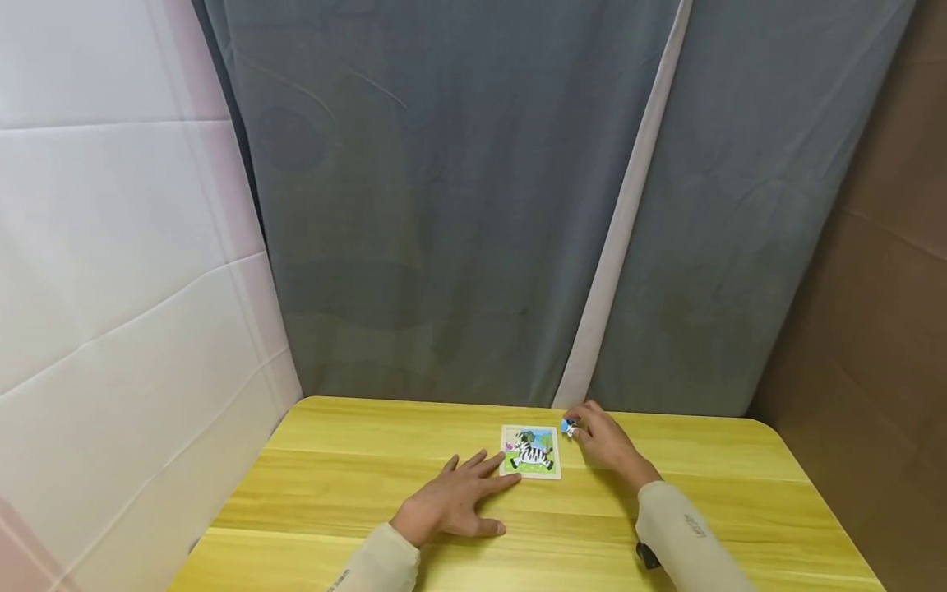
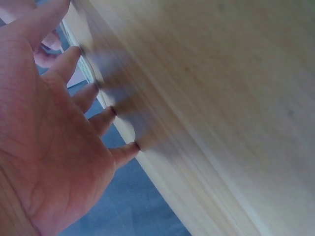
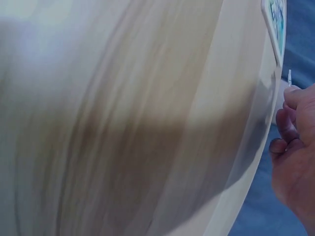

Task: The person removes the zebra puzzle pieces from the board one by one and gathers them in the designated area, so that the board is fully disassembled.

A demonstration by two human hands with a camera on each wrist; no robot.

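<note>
On the yellow wooden worktop (image 1: 355, 493), a small square zebra puzzle (image 1: 531, 451) was laid flat near the far edge, in front of a grey curtain (image 1: 459, 205). The left hand (image 1: 453, 501) was rested palm down on the worktop, its fingers (image 2: 101, 120) spread and straight, the tips touching the puzzle's near left corner. Just beside the puzzle's far right corner, a small blue puzzle piece (image 1: 567, 426) was pinched in the curled fingers of the right hand (image 1: 608, 444).
</note>
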